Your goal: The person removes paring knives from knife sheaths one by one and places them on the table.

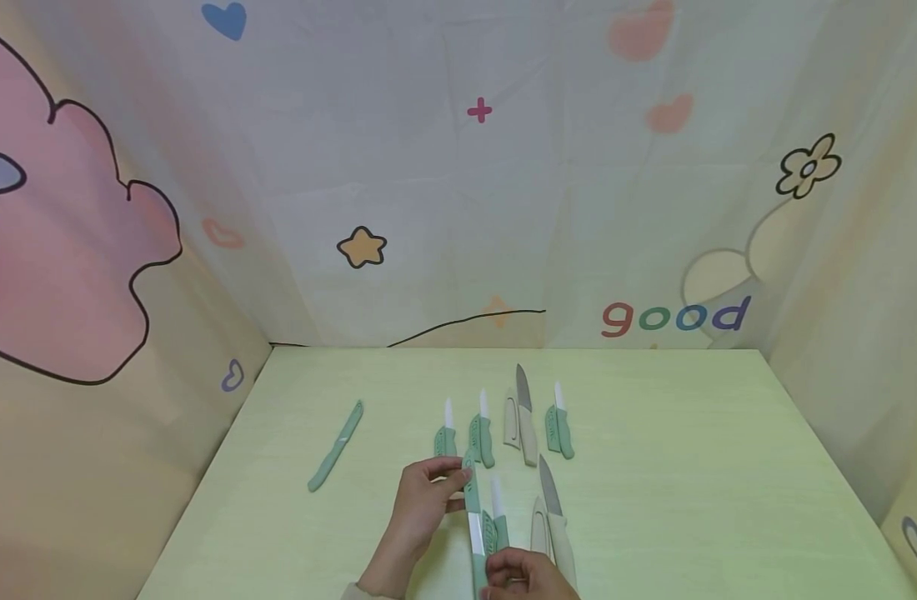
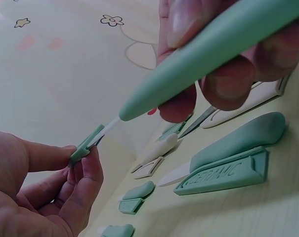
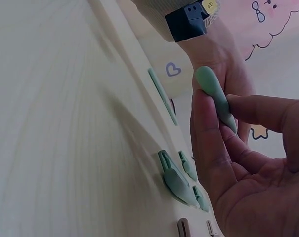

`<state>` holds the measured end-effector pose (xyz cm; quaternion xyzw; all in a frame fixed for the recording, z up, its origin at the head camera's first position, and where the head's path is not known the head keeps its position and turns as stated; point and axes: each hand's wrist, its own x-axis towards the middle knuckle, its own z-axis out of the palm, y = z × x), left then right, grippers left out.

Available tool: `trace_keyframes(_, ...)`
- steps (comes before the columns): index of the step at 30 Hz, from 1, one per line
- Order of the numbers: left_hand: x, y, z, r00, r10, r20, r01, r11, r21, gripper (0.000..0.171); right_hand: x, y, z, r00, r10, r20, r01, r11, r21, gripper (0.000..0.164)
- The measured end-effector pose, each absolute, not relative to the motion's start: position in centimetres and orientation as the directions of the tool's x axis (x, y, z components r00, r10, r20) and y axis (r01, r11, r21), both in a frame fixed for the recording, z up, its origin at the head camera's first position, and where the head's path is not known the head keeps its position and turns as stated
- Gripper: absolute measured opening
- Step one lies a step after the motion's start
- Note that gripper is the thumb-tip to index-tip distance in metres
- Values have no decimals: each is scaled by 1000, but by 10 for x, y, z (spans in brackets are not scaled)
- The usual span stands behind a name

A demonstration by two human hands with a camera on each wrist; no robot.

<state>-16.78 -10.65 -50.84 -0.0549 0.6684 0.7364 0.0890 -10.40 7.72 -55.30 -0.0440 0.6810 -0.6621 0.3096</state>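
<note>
Both hands hold one green ceramic knife above the table. My left hand (image 1: 421,500) pinches its green sheath (image 1: 471,486) between thumb and fingers. Fingers and thumb of my right hand (image 1: 529,573) grip the green knife's handle (image 2: 198,61), nearer the body. A bare stretch of white blade (image 1: 476,533) shows between handle and sheath, its tip end hidden inside the sheath. In the right wrist view the handle (image 3: 216,94) hides the blade. Right below lies another green-handled knife (image 1: 501,529) with its sheath (image 1: 490,533) beside it.
A beige-handled knife (image 1: 559,542) and its sheath (image 1: 540,527) lie by the right hand. Behind stand out more unsheathed knives in a row, including a beige one (image 1: 528,437) and a green one (image 1: 564,433). A sheathed green knife (image 1: 337,446) lies apart at left.
</note>
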Motion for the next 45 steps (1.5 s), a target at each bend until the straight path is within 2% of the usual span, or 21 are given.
trace_keyframes(8, -179, -108, -536, -977, 31, -211, -213, -95, 973, 29, -104, 78, -554, -799, -478, -366, 353, 120, -928, 24)
trace_keyframes(16, -182, -110, -539, -979, -14, -204, -202, -81, 976, 31, -103, 82, -553, -738, -550, -392, 394, 121, -911, 25)
trace_keyframes(20, -182, -111, -536, -979, -31, -199, -196, -81, 977, 30, -103, 82, -554, -731, -561, -389, 392, 122, -912, 25)
trace_keyframes(29, -181, -114, -534, -979, -40, -199, -195, -80, 977, 27, -104, 83, -556, -751, -544, -375, 380, 109, -919, 25)
trace_keyframes(39, -176, -115, -537, -973, 21, -231, -231, -41, 972, 27, -104, 81, -550, -834, -376, -405, 388, 124, -913, 27)
trace_keyframes(45, -168, -112, -538, -964, 64, -258, -258, 5, 966, 25, -107, 83, -551, -854, -359, -376, 377, 70, -923, 31)
